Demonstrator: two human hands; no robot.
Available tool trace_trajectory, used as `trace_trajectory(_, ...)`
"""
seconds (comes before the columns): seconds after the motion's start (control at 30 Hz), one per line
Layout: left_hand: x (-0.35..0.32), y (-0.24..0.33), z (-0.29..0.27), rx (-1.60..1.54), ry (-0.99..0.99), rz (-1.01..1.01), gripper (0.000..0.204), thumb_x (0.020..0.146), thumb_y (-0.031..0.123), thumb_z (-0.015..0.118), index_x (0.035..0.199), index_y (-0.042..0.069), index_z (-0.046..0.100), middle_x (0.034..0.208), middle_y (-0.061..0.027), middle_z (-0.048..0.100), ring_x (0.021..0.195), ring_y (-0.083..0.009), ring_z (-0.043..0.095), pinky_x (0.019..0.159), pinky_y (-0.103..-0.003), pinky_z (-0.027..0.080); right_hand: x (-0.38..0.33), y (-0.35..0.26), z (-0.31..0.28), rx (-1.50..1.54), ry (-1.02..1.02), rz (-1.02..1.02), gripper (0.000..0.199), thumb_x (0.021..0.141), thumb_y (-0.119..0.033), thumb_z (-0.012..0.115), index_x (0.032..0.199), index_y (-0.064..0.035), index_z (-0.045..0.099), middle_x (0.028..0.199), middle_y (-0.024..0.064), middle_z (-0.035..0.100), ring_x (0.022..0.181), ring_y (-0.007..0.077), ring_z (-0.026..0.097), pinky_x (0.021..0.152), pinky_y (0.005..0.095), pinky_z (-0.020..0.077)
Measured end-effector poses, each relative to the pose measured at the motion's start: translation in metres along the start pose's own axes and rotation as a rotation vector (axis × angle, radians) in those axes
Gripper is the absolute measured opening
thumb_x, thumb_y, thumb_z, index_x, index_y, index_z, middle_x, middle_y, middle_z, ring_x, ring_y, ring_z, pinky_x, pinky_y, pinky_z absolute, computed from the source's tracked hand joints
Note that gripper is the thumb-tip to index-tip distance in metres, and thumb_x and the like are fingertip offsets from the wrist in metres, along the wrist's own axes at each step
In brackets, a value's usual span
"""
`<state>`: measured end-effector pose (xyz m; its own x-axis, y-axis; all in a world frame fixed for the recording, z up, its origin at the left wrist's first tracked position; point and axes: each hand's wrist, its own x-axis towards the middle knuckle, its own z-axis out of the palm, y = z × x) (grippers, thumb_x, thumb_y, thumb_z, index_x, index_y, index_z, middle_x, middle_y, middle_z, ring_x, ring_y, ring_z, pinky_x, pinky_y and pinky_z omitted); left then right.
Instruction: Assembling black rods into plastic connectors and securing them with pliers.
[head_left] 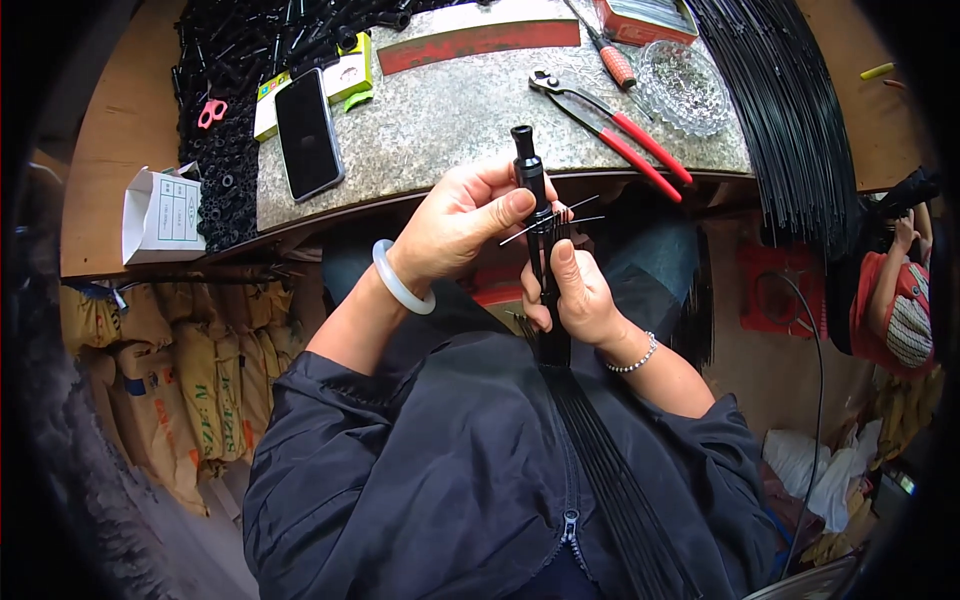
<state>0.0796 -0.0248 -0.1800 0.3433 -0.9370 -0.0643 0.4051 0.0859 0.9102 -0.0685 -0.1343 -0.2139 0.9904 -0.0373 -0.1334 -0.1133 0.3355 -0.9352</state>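
Note:
Above my lap, in front of the table edge, I hold a black tube-like piece upright, with a flared knob at its top. My left hand is closed on it, thumb across its front. Just below, my right hand is closed around a bundle of thin black rods that runs down over my dark jacket. A few thin pale wires stick out sideways between the two hands. Fingers partly hide where the tube and the rods meet.
On the stone-topped table lie red-handled cutting pliers, a phone, a screwdriver and a glass dish. Many black rods hang over the right edge. Black parts pile up left. Another person is far right.

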Motion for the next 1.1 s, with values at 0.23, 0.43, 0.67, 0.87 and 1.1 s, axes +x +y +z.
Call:
trace_trajectory(0.23, 0.001, 0.006, 0.008, -0.012, 0.01, -0.008, 0.029, 0.091, 0.023, 0.059, 0.109, 0.0, 0.057, 0.1, -0.0063, 0.063, 0.09, -0.0107, 0.06, 0.079, -0.024, 0.048, 0.001, 0.003, -0.004, 0.01, -0.002, 0.007, 0.066, 0.094, -0.058, 0.023, 0.068, -0.0036, 0.049, 0.049, 0.0059, 0.048, 0.042, 0.0118, 0.045, 0.044, 0.0222, 0.0378)
trace_trajectory(0.43, -0.013, 0.006, 0.014, -0.003, -0.007, 0.042, 0.045, 0.086, 0.016, 0.065, 0.124, -0.003, 0.05, 0.11, -0.0131, 0.062, 0.094, -0.0147, 0.061, 0.08, -0.026, 0.05, 0.0, 0.001, -0.003, 0.049, 0.002, -0.019, 0.065, 0.094, -0.058, 0.022, 0.068, -0.0033, 0.047, 0.049, 0.0053, 0.048, 0.041, 0.0121, 0.045, 0.043, 0.0226, 0.0385)
trace_trajectory(0.67, -0.017, 0.004, 0.02, 0.267, 0.096, 0.051, 0.046, 0.083, -0.002, 0.063, 0.125, -0.007, 0.047, 0.114, -0.0169, 0.061, 0.104, -0.0173, 0.058, 0.088, -0.028, 0.048, 0.0, 0.001, 0.0, 0.014, -0.028, -0.034, 0.065, 0.093, -0.059, 0.02, 0.071, -0.0036, 0.045, 0.048, 0.005, 0.046, 0.041, 0.0128, 0.045, 0.043, 0.0229, 0.0391)
trace_trajectory(0.87, -0.018, 0.007, 0.017, 0.131, 0.029, 0.054, 0.039, 0.083, -0.004, 0.061, 0.12, -0.007, 0.052, 0.112, -0.0157, 0.062, 0.1, -0.0172, 0.061, 0.088, -0.028, 0.048, -0.001, 0.0, 0.001, 0.032, -0.052, -0.044, 0.065, 0.092, -0.061, 0.021, 0.07, -0.0044, 0.043, 0.046, 0.0048, 0.044, 0.037, 0.0133, 0.043, 0.041, 0.0239, 0.0386)
trace_trajectory(1.1, -0.012, 0.002, 0.013, 0.183, 0.041, 0.149, 0.035, 0.079, -0.007, 0.063, 0.114, -0.008, 0.058, 0.101, -0.0136, 0.066, 0.087, -0.0149, 0.064, 0.076, -0.026, 0.053, 0.0, -0.002, -0.001, 0.049, -0.08, -0.056, 0.065, 0.092, -0.061, 0.021, 0.07, -0.004, 0.043, 0.045, 0.005, 0.041, 0.037, 0.0131, 0.042, 0.04, 0.0237, 0.0374)
